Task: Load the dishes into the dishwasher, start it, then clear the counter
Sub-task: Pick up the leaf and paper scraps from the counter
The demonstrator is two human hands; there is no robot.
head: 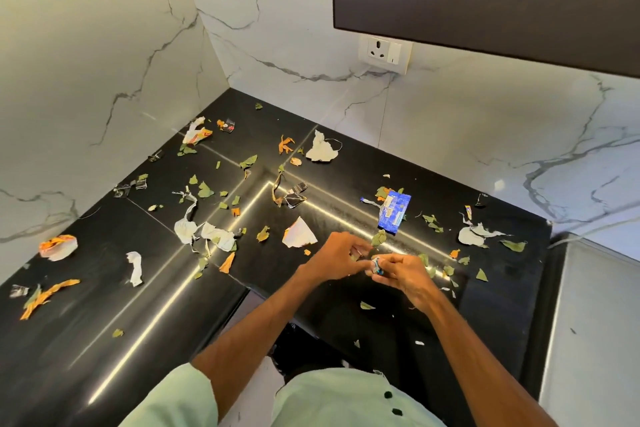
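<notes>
Pale-green sleeves (180, 399) lead out to two hands meeting near the counter's front edge. The right hand (403, 274) pinches a small crumpled blue-and-white scrap (376, 266), while the left hand (337, 255) has curled fingers, and I cannot tell whether it grips anything. No dishes or dishwasher show, so I judge this the counter-clearing stage, barely begun: the black counter (104, 322) bears one blue wrapper (394, 211), some seven whitish paper scraps (320, 149), several orange shreds (48, 295) and green leaf bits (206, 190) past counting.
</notes>
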